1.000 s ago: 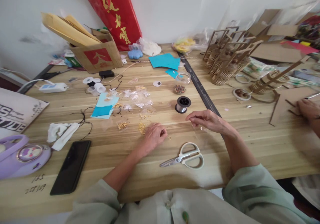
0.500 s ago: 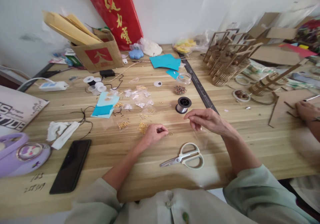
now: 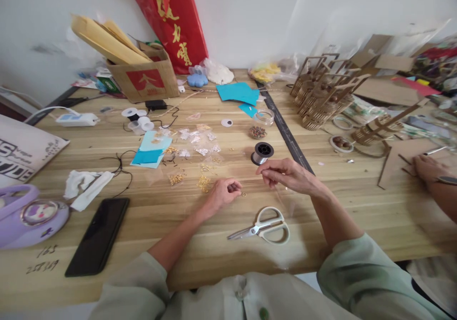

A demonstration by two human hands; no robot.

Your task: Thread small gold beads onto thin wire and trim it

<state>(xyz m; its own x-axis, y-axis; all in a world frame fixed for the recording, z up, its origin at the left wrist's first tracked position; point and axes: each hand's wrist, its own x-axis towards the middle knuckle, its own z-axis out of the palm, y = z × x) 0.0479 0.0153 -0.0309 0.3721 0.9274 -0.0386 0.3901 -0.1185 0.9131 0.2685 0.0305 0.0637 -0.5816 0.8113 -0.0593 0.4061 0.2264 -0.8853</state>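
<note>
My left hand (image 3: 224,194) rests on the wooden table with its fingers curled together; whatever is between them is too small to name. A small gold ring (image 3: 244,194) lies just right of its fingertips. My right hand (image 3: 285,175) is raised in a pinch in front of the spool of wire (image 3: 262,153), on something I cannot make out. Scissors (image 3: 262,225) with white handles lie below both hands, blades to the left. Small gold pieces (image 3: 203,183) are heaped left of my left hand. A jar of beads (image 3: 257,132) stands behind the spool.
A black phone (image 3: 98,236) and a purple object (image 3: 35,217) lie at the left. Behind are a cardboard box (image 3: 146,79) and blue sheets (image 3: 237,93). Wooden baskets (image 3: 321,96) stand at the right, near another person's hand (image 3: 432,167).
My right hand has shifted slightly left, closer to the spool's front. My left hand has moved slightly right, by the gold ring. The view has shifted a little.
</note>
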